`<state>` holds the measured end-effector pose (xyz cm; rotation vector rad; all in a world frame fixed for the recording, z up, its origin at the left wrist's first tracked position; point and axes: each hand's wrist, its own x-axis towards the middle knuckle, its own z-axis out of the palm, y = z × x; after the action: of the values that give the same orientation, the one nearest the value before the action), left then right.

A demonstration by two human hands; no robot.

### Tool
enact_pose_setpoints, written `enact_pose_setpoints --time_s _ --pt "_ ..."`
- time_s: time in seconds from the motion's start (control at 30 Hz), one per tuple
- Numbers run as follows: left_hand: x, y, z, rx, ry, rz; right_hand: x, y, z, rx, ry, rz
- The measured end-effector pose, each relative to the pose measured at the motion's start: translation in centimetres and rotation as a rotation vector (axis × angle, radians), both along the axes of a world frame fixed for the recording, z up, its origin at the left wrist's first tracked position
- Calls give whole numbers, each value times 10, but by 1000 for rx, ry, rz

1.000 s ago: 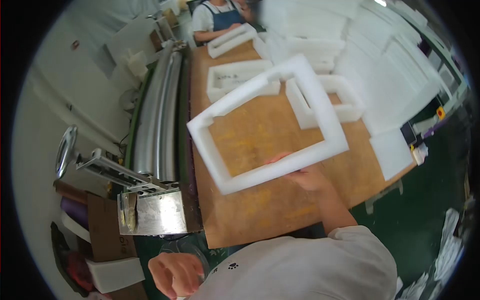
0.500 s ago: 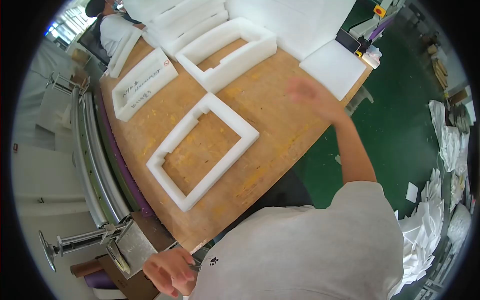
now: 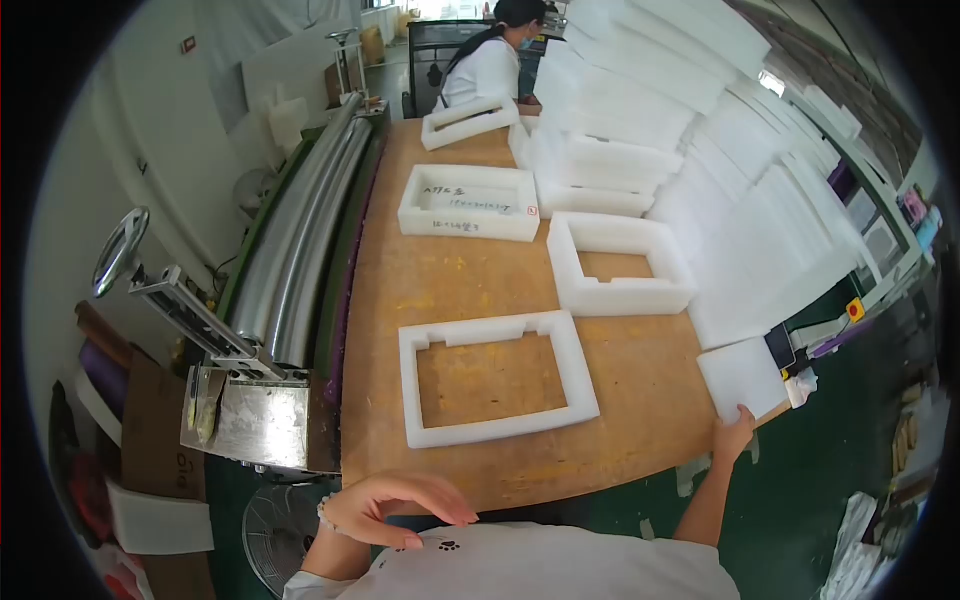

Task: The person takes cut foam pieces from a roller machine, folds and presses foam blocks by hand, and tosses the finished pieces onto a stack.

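Note:
A white foam frame (image 3: 580,375) lies flat on the brown table (image 3: 640,410) in front of me. My right hand (image 3: 735,432) is at the right table edge, its fingers on the near edge of a flat white foam sheet (image 3: 743,375). My left hand (image 3: 400,508) hangs over the near table edge, close to my shirt, with thumb and fingers apart and nothing between them. Behind the flat frame, to the right, stands a thicker foam frame (image 3: 625,300). A foam box with handwriting (image 3: 468,225) sits farther back on the left.
Tall stacks of white foam (image 3: 640,90) line the back right. A roller machine (image 3: 300,250) with a handwheel (image 3: 122,252) runs along the left side. A co-worker (image 3: 490,70) is beyond the table's far end, near another foam frame (image 3: 470,125). A fan (image 3: 275,535) stands below.
The foam frame my right hand held a second ago now lies on the table. My right hand has moved right to the foam sheet. The view has swung, and my left hand is raised.

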<state>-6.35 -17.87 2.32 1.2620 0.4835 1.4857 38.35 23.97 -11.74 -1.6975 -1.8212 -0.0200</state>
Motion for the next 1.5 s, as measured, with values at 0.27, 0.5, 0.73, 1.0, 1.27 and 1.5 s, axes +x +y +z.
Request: enact_pose_setpoints --time_s 0.27,0.5,0.73,1.0,1.27,1.5 --pt "5 9 0 -99 27 -89 3 -70 81 664 -256 -160" --pt "43 54 2 -217 -61 54 -162 -177 194 969 195 750" --pt "38 51 6 -256 -249 728 -265 -216 176 501 179 1265" --pt "-10 27 -12 -374 384 1350 -254 -183 146 -237 737 709" --pt "-19 32 -49 -531 310 1390 -245 -141 118 -287 766 602" --pt "-21 14 -86 -614 236 1228 -232 -124 85 -510 937 606"
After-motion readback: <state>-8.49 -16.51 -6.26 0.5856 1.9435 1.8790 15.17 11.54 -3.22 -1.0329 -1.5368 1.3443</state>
